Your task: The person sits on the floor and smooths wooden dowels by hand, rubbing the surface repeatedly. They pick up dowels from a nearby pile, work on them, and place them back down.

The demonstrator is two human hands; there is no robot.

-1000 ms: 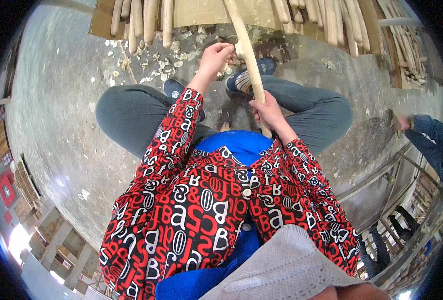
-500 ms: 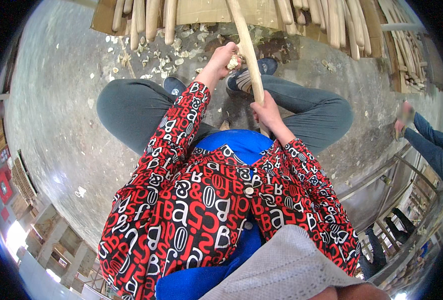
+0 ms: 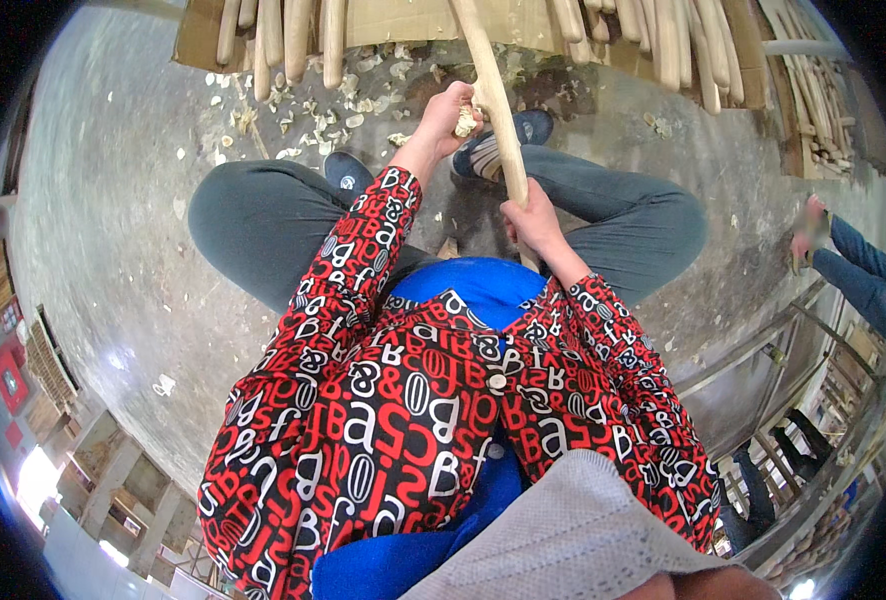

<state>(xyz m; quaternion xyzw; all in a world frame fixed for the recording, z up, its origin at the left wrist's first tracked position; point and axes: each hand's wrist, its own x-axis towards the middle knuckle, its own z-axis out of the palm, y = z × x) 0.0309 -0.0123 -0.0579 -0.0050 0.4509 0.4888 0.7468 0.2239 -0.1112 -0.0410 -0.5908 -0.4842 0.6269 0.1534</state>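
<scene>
A long pale wooden pole [image 3: 500, 120] slants from the top edge down toward my lap. Fingers wrapped round its lower part, my right hand [image 3: 535, 222] grips it beside my right thigh. My left hand [image 3: 445, 122] is closed against the pole's left side, farther up. Pale curled wood shavings [image 3: 465, 122] bunch at that fist; whatever else its fingers hold is hidden. The pole's lower end is out of sight behind my right hand and clothing.
Several smooth wooden poles [image 3: 671, 50] lie on a cardboard sheet [image 3: 403, 22] ahead, and more poles [image 3: 813, 100] are stacked at far right. Shavings [image 3: 353, 120] litter the concrete floor [image 3: 143, 260]. My bent legs flank the work. Another person's legs [image 3: 858, 265] show at right.
Both hands keep almost the same places on the pole. The surroundings have shifted very slightly in the picture.
</scene>
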